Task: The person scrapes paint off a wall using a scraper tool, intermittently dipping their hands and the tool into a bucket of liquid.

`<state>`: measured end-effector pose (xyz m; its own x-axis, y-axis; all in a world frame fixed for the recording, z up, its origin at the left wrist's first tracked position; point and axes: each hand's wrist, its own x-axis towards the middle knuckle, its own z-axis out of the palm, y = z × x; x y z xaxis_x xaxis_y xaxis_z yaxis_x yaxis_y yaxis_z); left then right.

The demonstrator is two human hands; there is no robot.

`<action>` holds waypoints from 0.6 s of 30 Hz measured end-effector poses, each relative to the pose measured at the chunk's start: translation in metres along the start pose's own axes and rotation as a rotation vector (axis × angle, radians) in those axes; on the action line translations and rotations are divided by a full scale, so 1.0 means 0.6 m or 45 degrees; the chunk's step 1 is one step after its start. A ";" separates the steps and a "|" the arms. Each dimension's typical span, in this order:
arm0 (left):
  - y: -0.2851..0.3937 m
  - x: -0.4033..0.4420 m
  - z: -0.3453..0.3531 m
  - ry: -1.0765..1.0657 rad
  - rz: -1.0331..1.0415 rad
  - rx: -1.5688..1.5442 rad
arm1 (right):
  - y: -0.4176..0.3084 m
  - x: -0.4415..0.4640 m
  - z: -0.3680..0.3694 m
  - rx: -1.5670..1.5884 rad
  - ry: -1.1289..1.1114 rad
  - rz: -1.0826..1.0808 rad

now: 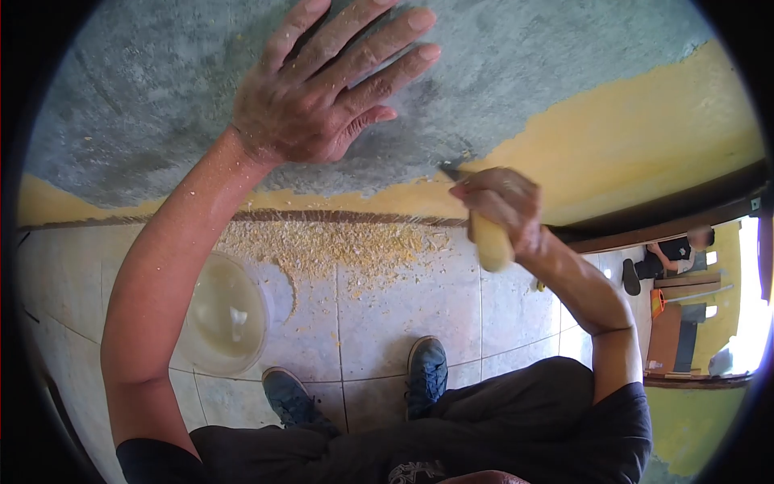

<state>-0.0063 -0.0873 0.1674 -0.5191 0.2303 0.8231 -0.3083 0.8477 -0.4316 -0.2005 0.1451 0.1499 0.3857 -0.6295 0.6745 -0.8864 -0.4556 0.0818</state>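
My left hand (310, 113) lies flat on the bare grey part of the wall (500, 48), its fingers spread. In my right hand (508, 202) is a scraper (492, 242) with a thick pale yellow handle, and my fingers are wrapped round it. Its dark blade points up and left, at the ragged border between the grey surface and the yellow paint (645, 121). Part of the blade is hidden by my fingers, and the right hand is slightly blurred.
Yellow paint flakes (347, 250) cover the tiled floor (411, 315) along the wall's foot. A bucket of cloudy liquid (226, 315) stands below my left forearm. My shoes (427, 375) are on the tiles. Through a doorway at right, another person (677, 254) sits near an orange object (658, 304).
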 end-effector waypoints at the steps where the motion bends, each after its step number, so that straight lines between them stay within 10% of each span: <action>1: 0.000 -0.003 0.001 0.034 0.022 0.006 | -0.009 0.018 -0.017 -0.066 0.022 -0.031; 5: 0.007 0.000 -0.014 -0.074 -0.029 -0.039 | -0.005 -0.025 0.026 -0.069 -0.260 0.087; 18: 0.001 -0.001 -0.017 -0.168 0.025 0.056 | -0.008 0.015 0.008 0.042 0.038 0.005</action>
<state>0.0020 -0.0823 0.1704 -0.6248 0.1796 0.7598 -0.3303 0.8210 -0.4657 -0.1917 0.1383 0.1518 0.3743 -0.6126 0.6962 -0.8786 -0.4743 0.0551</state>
